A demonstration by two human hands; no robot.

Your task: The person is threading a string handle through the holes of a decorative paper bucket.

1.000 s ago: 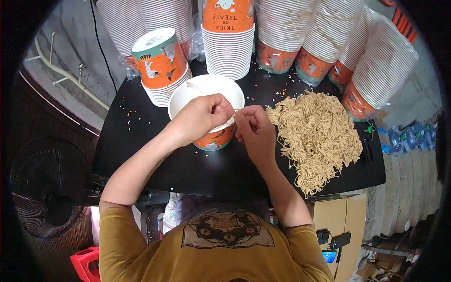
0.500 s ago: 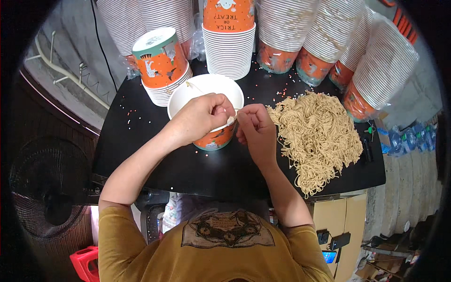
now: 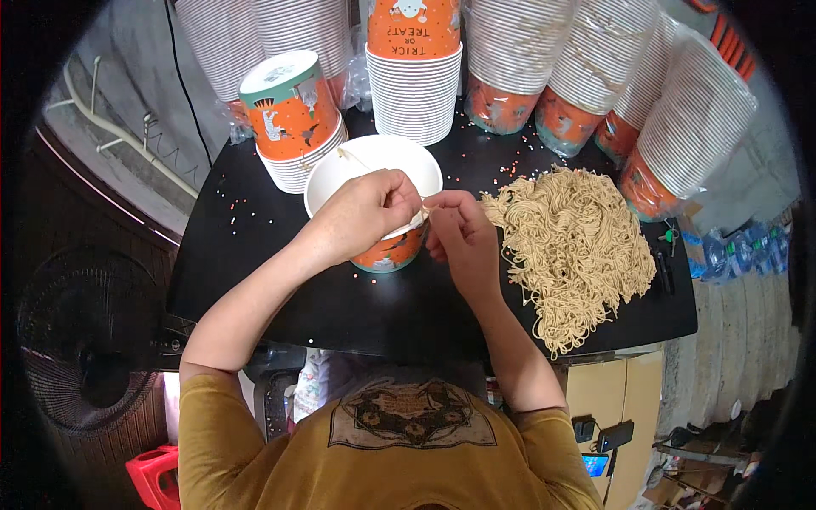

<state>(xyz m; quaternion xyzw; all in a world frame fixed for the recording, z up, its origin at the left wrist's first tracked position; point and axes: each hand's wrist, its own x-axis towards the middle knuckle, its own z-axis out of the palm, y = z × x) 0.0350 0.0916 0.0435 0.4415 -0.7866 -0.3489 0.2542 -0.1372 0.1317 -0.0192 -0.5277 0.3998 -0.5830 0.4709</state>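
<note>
An orange paper bucket with a white inside and a green base band stands upright in front of me. A thin beige cord runs from the far left part of its rim down into it. My left hand reaches over the near rim, its fingers closed in a pinch at the bucket's right side. Close against it, my right hand pinches too, just outside the rim. A short piece of the cord shows between the fingertips; its knot or hole is too small to make out.
A heap of beige cords lies to the right. Stacked paper buckets line the back, several stacks bagged in clear plastic. An upside-down bucket stack stands behind left. Small beads dot the black table. A fan is at left.
My right fingertips have shifted slightly left, closer to the left hand's. The cord inside the bucket has moved a little. The bucket stays nearly in place.
</note>
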